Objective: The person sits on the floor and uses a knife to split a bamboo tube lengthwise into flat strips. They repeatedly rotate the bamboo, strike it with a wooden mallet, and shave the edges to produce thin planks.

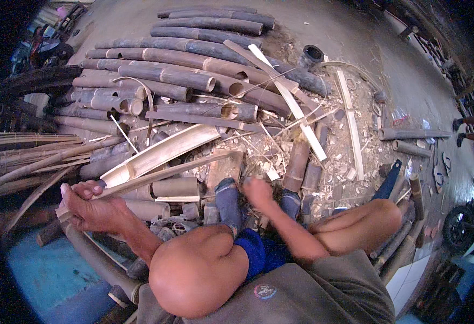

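Observation:
My left hand [94, 209] is wrapped round the near end of a long split bamboo strip [172, 173], at the left. The strip slants up and away to the right, its far end by a pale wooden block [225, 168] just beyond my feet. My right hand [258, 194] hangs between my lower legs, curled and slightly blurred; whatever its fingers hold is hidden. A wide pale half-pipe of split bamboo [164, 152] lies just beyond the strip. Dark blue coverings show on my feet [229, 202], either side of the right hand.
Several dark bamboo poles [167, 75], some with cut holes, lie in rows ahead. Wood chips [334, 156] litter the ground. Pale split lengths [350, 129] lie ahead to the right. A bundle of slats [31, 156] is at the left, a wheel [460, 229] at the right.

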`<action>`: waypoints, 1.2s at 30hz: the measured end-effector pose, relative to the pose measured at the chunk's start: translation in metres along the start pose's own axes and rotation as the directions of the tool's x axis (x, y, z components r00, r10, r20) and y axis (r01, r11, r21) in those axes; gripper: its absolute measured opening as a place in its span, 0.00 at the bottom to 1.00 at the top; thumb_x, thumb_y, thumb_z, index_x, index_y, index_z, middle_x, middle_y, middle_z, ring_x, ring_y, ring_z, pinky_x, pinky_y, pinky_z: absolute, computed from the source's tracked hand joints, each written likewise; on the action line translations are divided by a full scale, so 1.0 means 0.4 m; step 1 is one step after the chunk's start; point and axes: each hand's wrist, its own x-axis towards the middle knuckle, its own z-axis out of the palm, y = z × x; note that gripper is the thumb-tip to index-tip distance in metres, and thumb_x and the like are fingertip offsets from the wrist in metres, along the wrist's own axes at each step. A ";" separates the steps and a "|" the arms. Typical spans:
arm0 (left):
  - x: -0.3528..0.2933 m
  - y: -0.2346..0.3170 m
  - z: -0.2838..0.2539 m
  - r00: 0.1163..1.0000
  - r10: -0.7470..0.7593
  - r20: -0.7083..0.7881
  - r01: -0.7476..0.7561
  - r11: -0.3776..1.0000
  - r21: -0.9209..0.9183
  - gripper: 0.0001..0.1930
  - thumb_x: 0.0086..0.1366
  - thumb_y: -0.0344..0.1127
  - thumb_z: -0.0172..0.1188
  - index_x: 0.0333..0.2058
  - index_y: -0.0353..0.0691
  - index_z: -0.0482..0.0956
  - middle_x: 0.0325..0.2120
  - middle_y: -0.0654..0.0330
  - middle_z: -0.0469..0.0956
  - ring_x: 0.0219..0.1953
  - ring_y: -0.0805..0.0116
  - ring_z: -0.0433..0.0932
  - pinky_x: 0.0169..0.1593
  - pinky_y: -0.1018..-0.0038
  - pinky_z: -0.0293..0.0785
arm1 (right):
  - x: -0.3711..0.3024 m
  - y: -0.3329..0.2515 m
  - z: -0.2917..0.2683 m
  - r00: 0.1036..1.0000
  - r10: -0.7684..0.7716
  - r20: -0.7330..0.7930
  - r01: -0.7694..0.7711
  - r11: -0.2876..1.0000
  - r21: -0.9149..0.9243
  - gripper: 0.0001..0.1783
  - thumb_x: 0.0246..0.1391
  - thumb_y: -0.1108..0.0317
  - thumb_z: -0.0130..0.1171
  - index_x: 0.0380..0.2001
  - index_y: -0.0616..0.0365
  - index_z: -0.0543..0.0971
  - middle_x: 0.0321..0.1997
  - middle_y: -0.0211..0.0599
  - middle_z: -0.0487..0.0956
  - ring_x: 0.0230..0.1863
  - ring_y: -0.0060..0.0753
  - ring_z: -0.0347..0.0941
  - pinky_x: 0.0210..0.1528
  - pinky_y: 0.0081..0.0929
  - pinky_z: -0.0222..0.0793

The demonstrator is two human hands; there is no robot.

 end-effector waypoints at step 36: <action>0.070 0.001 -0.023 0.949 -0.172 0.263 0.229 0.952 -0.203 0.19 0.72 0.51 0.43 0.34 0.40 0.71 0.25 0.60 0.69 0.27 0.69 0.69 0.45 0.66 0.75 | -0.144 -0.186 -0.171 0.945 -0.283 -0.161 0.307 0.940 0.150 0.16 0.58 0.60 0.59 0.37 0.66 0.75 0.28 0.62 0.79 0.34 0.67 0.78 0.37 0.54 0.72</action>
